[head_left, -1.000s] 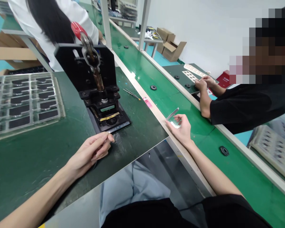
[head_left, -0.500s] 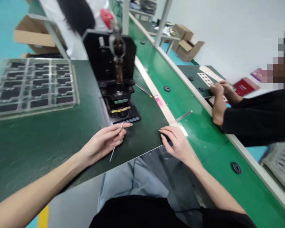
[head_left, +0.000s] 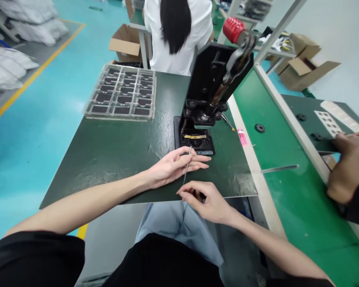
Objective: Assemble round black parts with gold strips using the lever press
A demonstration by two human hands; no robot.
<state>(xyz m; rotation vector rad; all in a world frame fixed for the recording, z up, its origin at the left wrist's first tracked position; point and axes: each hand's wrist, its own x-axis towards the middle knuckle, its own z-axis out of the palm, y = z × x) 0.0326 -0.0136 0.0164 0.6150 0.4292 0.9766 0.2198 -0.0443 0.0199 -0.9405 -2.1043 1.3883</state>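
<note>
My left hand [head_left: 175, 165] is palm up over the table's front edge, a thin metal rod [head_left: 187, 167] held between thumb and fingers while the other fingers stretch out. At the rod's lower end, the thumb and index finger of my right hand [head_left: 208, 199] come together in a pinch; the tip is hidden there. Just beyond my left fingers stands a black hand press [head_left: 205, 99] with a red grip [head_left: 233, 30]. A yellow strip [head_left: 195, 136] lies on the press's base, below its raised head.
A clear tray [head_left: 122, 116] of dark flat pieces sits at the back left. Tweezers [head_left: 228, 122] lie behind the press. On the green conveyor [head_left: 287, 191] at right are a black ring part [head_left: 260, 128] and a metal strip [head_left: 280, 168]. A co-worker's hands [head_left: 350, 147] are far right.
My right hand has moved left from the table's right edge to the rod's lower end. The left hand still holds the rod. The view has turned left.
</note>
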